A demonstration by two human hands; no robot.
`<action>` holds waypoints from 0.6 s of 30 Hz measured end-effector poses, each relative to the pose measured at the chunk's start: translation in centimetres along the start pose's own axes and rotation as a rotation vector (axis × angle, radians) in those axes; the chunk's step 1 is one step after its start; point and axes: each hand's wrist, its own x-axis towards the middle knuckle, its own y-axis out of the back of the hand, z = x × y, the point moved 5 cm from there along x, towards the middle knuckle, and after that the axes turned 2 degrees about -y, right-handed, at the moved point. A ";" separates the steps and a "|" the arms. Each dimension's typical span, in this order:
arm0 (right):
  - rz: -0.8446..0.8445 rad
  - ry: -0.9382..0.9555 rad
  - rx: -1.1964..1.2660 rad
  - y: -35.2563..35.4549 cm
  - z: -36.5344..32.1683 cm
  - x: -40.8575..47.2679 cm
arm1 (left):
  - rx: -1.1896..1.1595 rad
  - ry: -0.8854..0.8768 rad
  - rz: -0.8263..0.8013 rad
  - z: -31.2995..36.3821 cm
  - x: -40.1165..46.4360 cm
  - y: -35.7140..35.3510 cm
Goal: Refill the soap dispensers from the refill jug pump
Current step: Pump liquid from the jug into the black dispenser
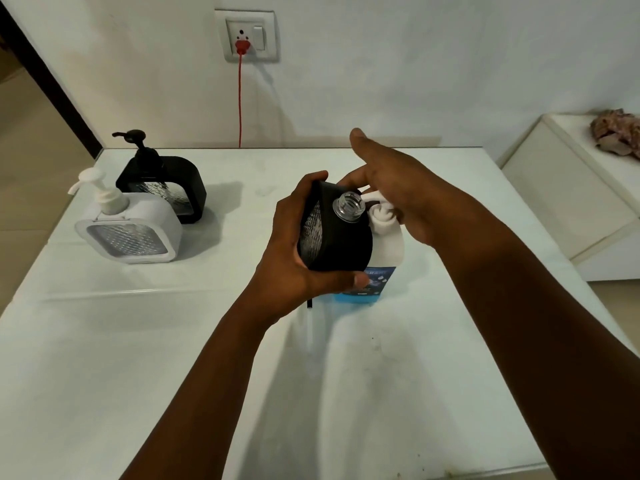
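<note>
My left hand grips a black soap dispenser with no pump on it, tilted so its clear threaded neck points toward the white pump head of the refill jug. The jug stands on the table behind the dispenser, its blue label and blue liquid showing below. My right hand lies over the jug's pump with fingers fairly straight, the palm above the pump head. The jug's body is mostly hidden by the dispenser.
A white dispenser and a black dispenser, both with pumps fitted, stand at the table's left. A red cord hangs from the wall socket. A white cabinet sits at the right.
</note>
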 end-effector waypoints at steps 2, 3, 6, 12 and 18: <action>0.057 0.012 0.011 0.0 0.2 0.0 | 0.006 -0.015 0.000 0.1 0.0 0.0; 0.087 0.027 0.006 -0.1 0.3 0.0 | 0.006 -0.021 0.001 0.1 0.0 -0.1; 0.126 0.070 -0.035 -0.1 0.4 0.2 | 0.001 -0.021 0.005 0.1 -0.1 -0.2; 0.036 0.008 -0.007 -0.1 0.3 0.5 | 0.008 -0.015 0.006 -0.1 0.0 0.0; 0.099 0.047 -0.078 0.1 0.2 0.5 | 0.032 -0.055 -0.020 -0.3 0.0 -0.1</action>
